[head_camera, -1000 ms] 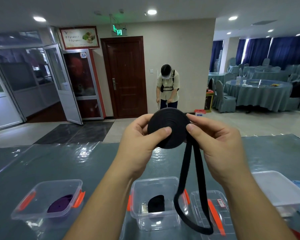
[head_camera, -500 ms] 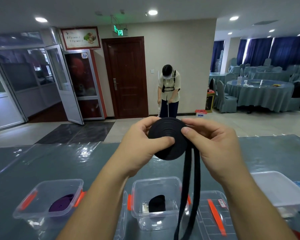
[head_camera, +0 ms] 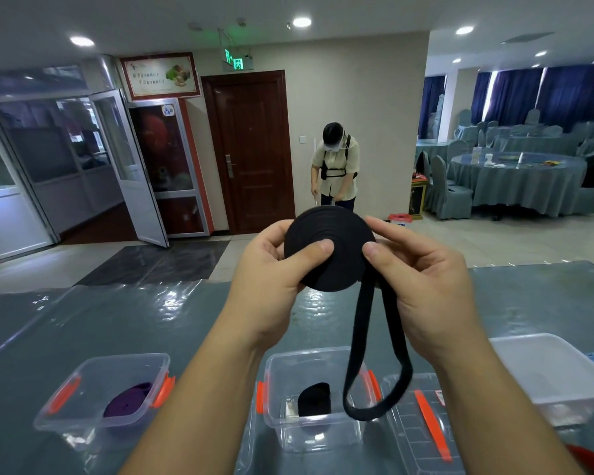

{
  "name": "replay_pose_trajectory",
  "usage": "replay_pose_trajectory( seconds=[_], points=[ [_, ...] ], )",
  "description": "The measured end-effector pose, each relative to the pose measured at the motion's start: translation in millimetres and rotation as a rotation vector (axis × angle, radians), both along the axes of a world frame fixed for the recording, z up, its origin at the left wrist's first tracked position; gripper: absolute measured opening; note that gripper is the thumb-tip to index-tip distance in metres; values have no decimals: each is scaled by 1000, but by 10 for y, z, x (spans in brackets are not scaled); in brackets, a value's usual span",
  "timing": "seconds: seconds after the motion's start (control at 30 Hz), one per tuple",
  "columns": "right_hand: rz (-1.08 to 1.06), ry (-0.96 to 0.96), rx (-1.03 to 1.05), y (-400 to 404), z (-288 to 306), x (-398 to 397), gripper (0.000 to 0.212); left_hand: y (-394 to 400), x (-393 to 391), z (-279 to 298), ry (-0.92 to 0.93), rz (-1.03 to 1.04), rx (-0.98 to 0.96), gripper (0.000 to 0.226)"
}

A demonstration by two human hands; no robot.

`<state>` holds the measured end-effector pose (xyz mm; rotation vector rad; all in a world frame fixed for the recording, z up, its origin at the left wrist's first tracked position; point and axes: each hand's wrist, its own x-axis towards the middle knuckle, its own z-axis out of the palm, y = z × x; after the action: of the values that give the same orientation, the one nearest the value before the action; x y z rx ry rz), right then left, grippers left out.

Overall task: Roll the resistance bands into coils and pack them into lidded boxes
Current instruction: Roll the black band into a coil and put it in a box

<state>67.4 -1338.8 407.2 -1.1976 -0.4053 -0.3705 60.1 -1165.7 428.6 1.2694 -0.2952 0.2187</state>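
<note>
— What do you hold now, and how?

— I hold a black band coil (head_camera: pixel 328 248), a flat round disc of woven strap, with the layers showing as rings on its face. My left hand (head_camera: pixel 275 265) grips it from the left, the thumb pressed on the face near the middle and the fingers curled behind. My right hand (head_camera: pixel 422 269) pinches the right rim, thumb in front, fingers behind. The coil is in the air above the table (head_camera: pixel 117 320), not touching it.

— Is it fully rolled?

— No. One loose loop (head_camera: pixel 378 371) of the same strap hangs down from the coil's right side, matte and soft, and its bottom is over the middle box.

— How many boxes do you count?

— Three clear plastic boxes, all near the table's front edge. The left box (head_camera: pixel 103 392) has orange latches and one purple coil (head_camera: pixel 127 402) inside. The middle box (head_camera: pixel 309 399), also with orange latches, holds one black coil (head_camera: pixel 314 399). The right box (head_camera: pixel 546 368) looks more milky; what is inside I cannot tell. One clear lid (head_camera: pixel 422 423) with an orange clip lies flat between the middle and right boxes.

— And the table?

— It is covered with a grey-green cloth under a shiny, wrinkled clear film.
</note>
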Motion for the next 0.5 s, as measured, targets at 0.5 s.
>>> replay_pose_trajectory(
  seconds=[0.5],
  points=[
    [-140,0,-59,-13,-48,-32,22,-30,-42,-63,16,36,187,33]
  ],
)
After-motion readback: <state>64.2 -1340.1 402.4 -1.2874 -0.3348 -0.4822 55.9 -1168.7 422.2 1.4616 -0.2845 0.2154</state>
